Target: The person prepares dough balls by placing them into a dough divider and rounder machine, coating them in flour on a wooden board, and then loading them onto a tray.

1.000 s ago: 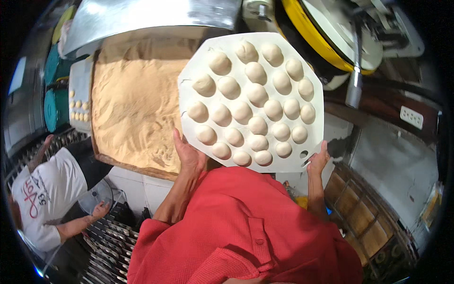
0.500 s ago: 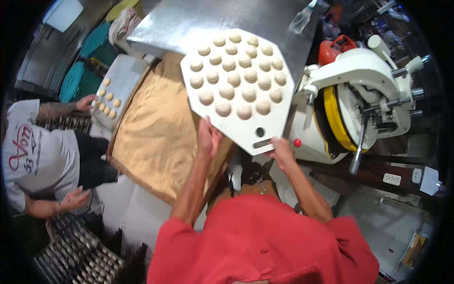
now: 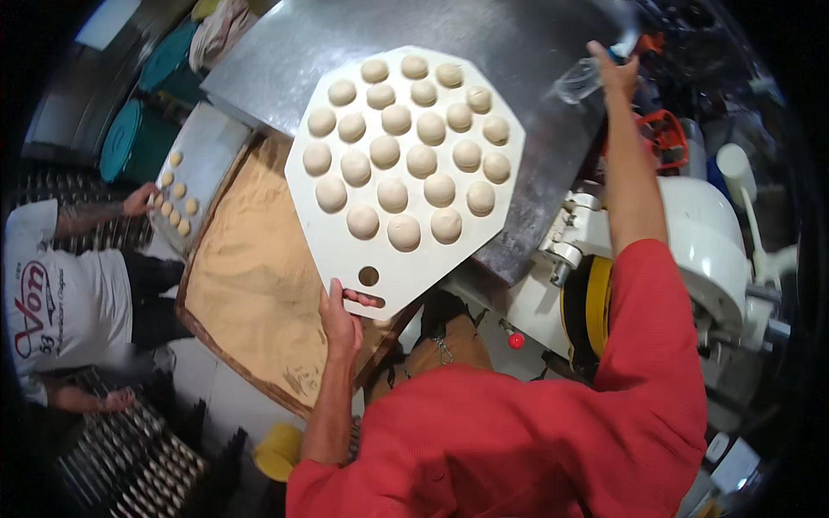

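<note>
My left hand (image 3: 345, 315) grips an eight-sided white board (image 3: 423, 263) by its slotted handle, fingers curled through the slot. The board bears several pale round dough balls (image 3: 421, 160) in rows and lies over the near part of the steel table (image 3: 259, 52). My right arm is stretched toward the back right, where my right hand (image 3: 611, 69) is closed on a clear plastic bottle (image 3: 577, 82) at the table's edge. A wooden tray of tan crumbs (image 3: 237, 285) is left of the board.
A co-worker (image 3: 73, 302) stands left, one hand by a metal tray (image 3: 199, 147) of small dough pieces. Teal bins (image 3: 121, 142) are at upper left. A white machine (image 3: 673, 207) with a yellow ring is at right, a yellow bucket (image 3: 276, 453) low down, racks (image 3: 129, 449) at lower left.
My left hand has shifted onto the board's handle. My right hand has left it and moved up and right to the bottle. The board now sits further left in view.
</note>
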Demonstrator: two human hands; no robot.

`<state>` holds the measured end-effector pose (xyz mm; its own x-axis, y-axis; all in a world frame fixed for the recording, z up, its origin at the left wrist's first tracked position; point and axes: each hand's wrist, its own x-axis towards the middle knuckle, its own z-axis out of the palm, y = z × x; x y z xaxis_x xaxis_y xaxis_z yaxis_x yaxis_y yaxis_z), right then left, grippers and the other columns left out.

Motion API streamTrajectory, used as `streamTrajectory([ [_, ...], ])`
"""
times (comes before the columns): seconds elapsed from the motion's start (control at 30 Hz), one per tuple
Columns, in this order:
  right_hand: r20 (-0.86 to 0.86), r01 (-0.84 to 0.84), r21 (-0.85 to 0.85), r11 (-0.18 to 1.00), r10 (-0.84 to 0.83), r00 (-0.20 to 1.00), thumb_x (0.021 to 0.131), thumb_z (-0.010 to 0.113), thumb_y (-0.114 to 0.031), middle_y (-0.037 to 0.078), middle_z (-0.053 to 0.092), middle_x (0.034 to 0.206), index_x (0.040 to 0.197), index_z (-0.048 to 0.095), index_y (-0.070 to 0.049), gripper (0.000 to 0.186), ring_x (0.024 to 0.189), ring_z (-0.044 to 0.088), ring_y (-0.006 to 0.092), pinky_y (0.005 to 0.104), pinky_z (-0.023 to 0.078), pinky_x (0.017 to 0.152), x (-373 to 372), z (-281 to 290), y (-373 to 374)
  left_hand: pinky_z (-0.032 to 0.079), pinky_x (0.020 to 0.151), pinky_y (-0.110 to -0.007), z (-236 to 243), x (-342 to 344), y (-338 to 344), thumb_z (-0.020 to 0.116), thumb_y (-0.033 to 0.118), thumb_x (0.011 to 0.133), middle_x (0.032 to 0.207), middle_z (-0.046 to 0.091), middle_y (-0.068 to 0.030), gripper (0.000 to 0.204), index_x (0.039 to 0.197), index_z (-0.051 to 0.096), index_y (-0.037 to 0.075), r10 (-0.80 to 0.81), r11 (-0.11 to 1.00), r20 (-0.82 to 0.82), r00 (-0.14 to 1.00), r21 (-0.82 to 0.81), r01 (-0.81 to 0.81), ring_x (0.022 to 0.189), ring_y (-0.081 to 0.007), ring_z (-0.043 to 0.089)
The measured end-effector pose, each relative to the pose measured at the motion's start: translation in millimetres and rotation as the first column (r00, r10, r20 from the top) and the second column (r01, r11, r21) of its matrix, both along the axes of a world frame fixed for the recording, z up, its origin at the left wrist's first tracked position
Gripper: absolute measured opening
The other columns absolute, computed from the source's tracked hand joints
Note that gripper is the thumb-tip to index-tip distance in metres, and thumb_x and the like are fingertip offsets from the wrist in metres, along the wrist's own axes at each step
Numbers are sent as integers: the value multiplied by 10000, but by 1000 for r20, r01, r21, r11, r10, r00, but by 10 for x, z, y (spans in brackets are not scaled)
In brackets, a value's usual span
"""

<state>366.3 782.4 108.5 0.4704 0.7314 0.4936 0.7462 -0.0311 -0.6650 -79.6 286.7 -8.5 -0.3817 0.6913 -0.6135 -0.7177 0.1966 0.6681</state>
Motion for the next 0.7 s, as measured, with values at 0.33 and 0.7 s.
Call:
streamTrajectory([
  [0.33, -583, -323, 239, 916, 401, 707, 867, 770, -365, 115, 699, 896, 1180, 633, -44, 468, 641, 714, 259, 365, 565, 590, -183, -158, 299, 568, 622, -372, -397, -159, 223, 487, 274, 1079, 756, 488, -26, 236, 1049, 515, 42, -69, 997, -41, 997, 29, 70, 635, -195, 600],
  [0.7, -483, -706, -513, 488, 516, 707, 905, 735, -393, 10, 617, 682, 903, 717, -80, 314, 498, 574, 132, 333, 452, 459, -1765, 333, -2323, 567, 700, -348, -148, -416, -120, 516, 284, 1064, 851, 576, -51, 251, 1074, 531, 33, -110, 978, 34, 993, 183, 102, 747, -177, 631],
])
